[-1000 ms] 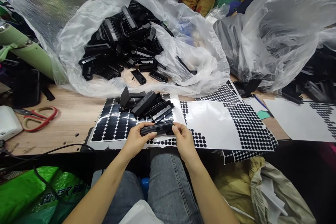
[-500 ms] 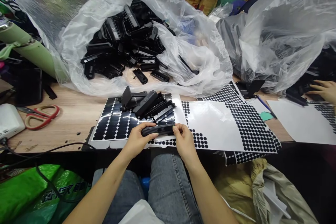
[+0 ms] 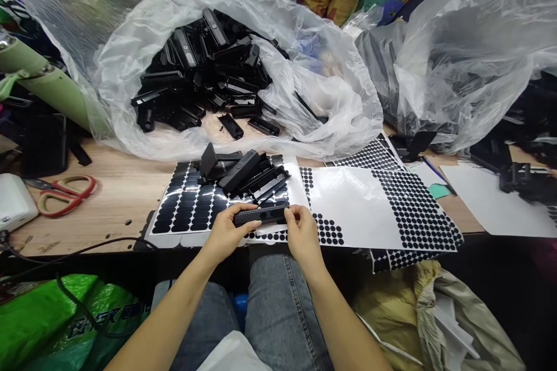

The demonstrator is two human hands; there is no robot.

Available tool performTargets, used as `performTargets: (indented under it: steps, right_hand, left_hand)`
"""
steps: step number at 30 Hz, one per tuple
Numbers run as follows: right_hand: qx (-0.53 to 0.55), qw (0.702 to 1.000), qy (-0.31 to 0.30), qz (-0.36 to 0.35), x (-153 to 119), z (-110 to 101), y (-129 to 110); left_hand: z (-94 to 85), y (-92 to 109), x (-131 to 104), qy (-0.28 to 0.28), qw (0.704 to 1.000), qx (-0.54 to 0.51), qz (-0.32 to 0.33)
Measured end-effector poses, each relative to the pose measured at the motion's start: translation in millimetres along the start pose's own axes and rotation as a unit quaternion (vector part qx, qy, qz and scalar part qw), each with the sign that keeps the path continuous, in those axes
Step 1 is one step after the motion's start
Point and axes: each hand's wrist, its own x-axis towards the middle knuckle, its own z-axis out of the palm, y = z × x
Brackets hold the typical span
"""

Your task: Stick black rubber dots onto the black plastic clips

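Between my two hands is a long black plastic case with a carbon-fibre-like texture (image 3: 270,214), held level just over the table's front edge. My left hand (image 3: 227,231) grips its left end, thumb along the near side. At the right end, my right hand (image 3: 301,232) pinches it between thumb and fingers. Just beyond lies a small pile of similar black plastic parts (image 3: 240,171), resting on a sheet of black oblong stickers (image 3: 183,200). Right of my hands spreads a white sheet with round black stickers (image 3: 348,197), some of its dots gone.
A large clear plastic bag (image 3: 130,40) full of black parts lies open at the back. Red-handled scissors (image 3: 65,196) and a white box with a cable (image 3: 15,203) are at the left. Another plastic bag (image 3: 456,69) and more black parts (image 3: 500,162) stand at the right.
My hands and the black case keep almost the same pose; the view has shifted slightly. The other person's hand at the far right has left the view.
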Motion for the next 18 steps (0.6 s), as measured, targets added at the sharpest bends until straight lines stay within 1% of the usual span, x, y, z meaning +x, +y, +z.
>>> performTargets:
  steps: [5, 6, 7, 8, 9, 11, 12, 13, 14, 16, 18]
  right_hand:
    - [0.025, 0.999, 0.022, -0.012, -0.1, -0.2, -1.8]
    - [0.04, 0.999, 0.03, -0.019, 0.9, -3.0, -1.3]
    - [0.052, 0.997, 0.043, -0.026, 2.4, -6.9, -0.6]
    - [0.057, 0.996, 0.059, -0.032, 4.3, -11.8, 0.2]
    - [0.048, 0.995, 0.075, -0.039, 6.7, -17.0, 0.9]
    - [-0.008, 0.994, 0.095, -0.054, 12.3, -26.4, 1.1]
    - [-0.046, 0.993, 0.086, -0.065, 15.2, -29.4, 0.6]
    - [-0.085, 0.991, 0.062, -0.077, 17.9, -31.0, -0.3]
    - [-0.125, 0.988, 0.033, -0.09, 20.0, -31.3, -1.2]
    - [-0.201, 0.974, -0.006, -0.103, 22.3, -29.5, -2.5]
    - [-0.26, 0.961, -0.004, -0.094, 21.9, -28.5, -2.1]
  left_hand:
    - [0.1, -0.4, -3.5, -0.01, 1.0, 0.0, 0.008]
    - [0.2, 0.7, -5.5, -0.009, 1.0, 0.003, 0.019]
    - [0.6, 2.4, -7.4, 0.004, 0.999, 0.01, 0.043]
    - [1.1, 4.6, -8.5, 0.03, 0.996, 0.024, 0.084]
    - [2.0, 7.1, -8.4, 0.062, 0.987, 0.046, 0.139]
    - [5.7, 12.0, -2.2, 0.114, 0.952, 0.115, 0.259]
    - [8.6, 13.8, 4.1, 0.123, 0.932, 0.158, 0.303]
    - [12.3, 14.9, 12.2, 0.12, 0.915, 0.203, 0.328]
    - [16.5, 15.3, 21.3, 0.114, 0.901, 0.248, 0.336]
    - [25.3, 15.1, 39.1, 0.118, 0.886, 0.32, 0.313]
    - [31.4, 16.4, 50.0, 0.125, 0.885, 0.346, 0.286]
